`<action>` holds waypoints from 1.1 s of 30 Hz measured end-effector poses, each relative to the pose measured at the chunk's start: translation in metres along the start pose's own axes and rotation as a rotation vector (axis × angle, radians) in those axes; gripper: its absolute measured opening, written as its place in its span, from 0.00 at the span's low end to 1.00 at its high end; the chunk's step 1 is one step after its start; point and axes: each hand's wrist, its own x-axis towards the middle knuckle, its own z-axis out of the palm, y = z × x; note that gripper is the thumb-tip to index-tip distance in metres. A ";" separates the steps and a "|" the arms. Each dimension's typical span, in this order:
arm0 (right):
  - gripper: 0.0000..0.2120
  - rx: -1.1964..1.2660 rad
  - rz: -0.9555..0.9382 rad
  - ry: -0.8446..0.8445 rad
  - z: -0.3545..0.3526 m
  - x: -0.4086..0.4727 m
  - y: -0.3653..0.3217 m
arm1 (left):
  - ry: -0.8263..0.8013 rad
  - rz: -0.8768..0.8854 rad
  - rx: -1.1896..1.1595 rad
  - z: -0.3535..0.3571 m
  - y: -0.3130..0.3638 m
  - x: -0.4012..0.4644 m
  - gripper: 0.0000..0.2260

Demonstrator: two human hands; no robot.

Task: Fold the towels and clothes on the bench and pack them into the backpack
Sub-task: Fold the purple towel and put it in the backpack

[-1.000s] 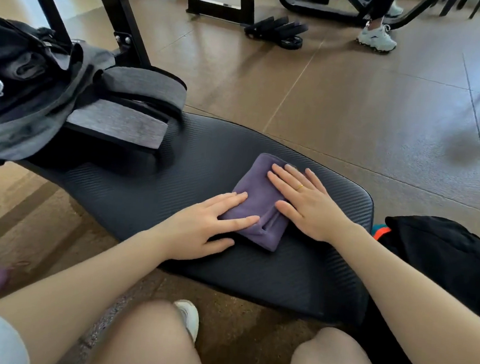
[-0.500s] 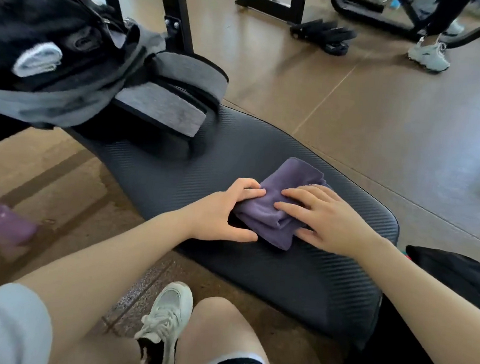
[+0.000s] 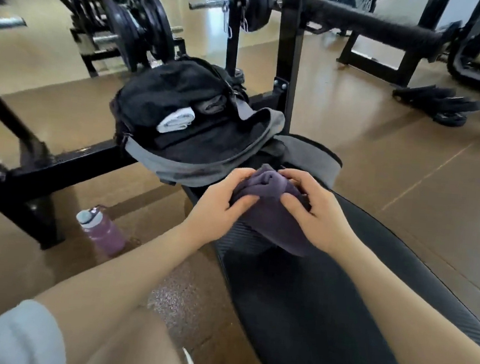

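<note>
Lifted off the pad since the earlier frame, where it lay flat under both palms: folded purple towel point(image 3: 271, 213), now bunched and held between both hands above the black bench point(image 3: 309, 304), close to the mouth of the backpack. Left hand point(image 3: 219, 200) curled round the towel's left side, fingers wrapped over its top edge; right hand point(image 3: 317, 214) gripping the right side, thumb pressed into the cloth. Grey-and-black backpack point(image 3: 205, 161) unzipped at the bench's far end, just beyond the towel, with a rolled white towel point(image 3: 176, 119) and a dark rolled item point(image 3: 210, 106) already inside. Beside the bench on the brown floor point(image 3: 407, 182), to the left: purple water bottle point(image 3: 102, 230), upright. Behind the backpack: black rack upright point(image 3: 289, 55) and weight plates point(image 3: 147, 28).
</note>
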 end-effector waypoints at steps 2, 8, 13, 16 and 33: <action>0.21 0.005 -0.024 -0.048 0.005 0.033 -0.009 | 0.034 -0.024 0.011 -0.020 -0.007 0.015 0.13; 0.08 0.080 0.107 -0.093 0.021 0.121 -0.024 | 0.139 -0.075 0.048 -0.076 -0.032 0.067 0.11; 0.09 0.348 0.328 0.079 0.043 0.183 -0.033 | 0.318 -0.213 0.046 -0.127 -0.092 0.113 0.08; 0.11 0.531 0.522 0.197 0.057 0.215 -0.026 | 0.273 -0.266 0.337 -0.154 -0.139 0.143 0.08; 0.10 0.689 0.765 0.318 0.123 0.279 0.008 | 0.007 -0.180 0.816 -0.177 -0.227 0.230 0.12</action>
